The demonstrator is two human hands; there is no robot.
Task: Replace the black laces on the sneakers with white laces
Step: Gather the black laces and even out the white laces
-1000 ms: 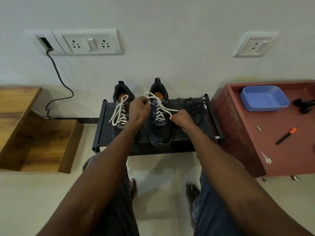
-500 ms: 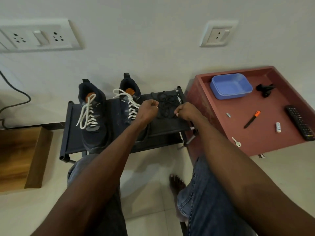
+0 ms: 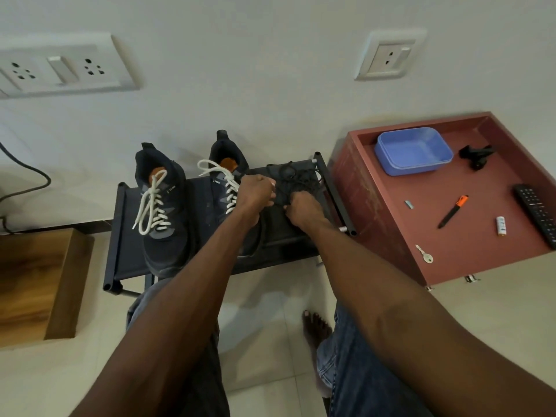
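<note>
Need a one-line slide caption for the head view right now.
Both hands, left and right, reach the tangled black laces beside two dark sneakers with white laces.

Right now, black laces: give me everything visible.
The black laces lie in a loose tangle of thin dark cord on the dark rack, at its right end, right of the two sneakers. They are off the shoes. The right hand sits at the tangle's near edge and pinches a strand; the left hand is at its left edge, contact unclear.
</note>
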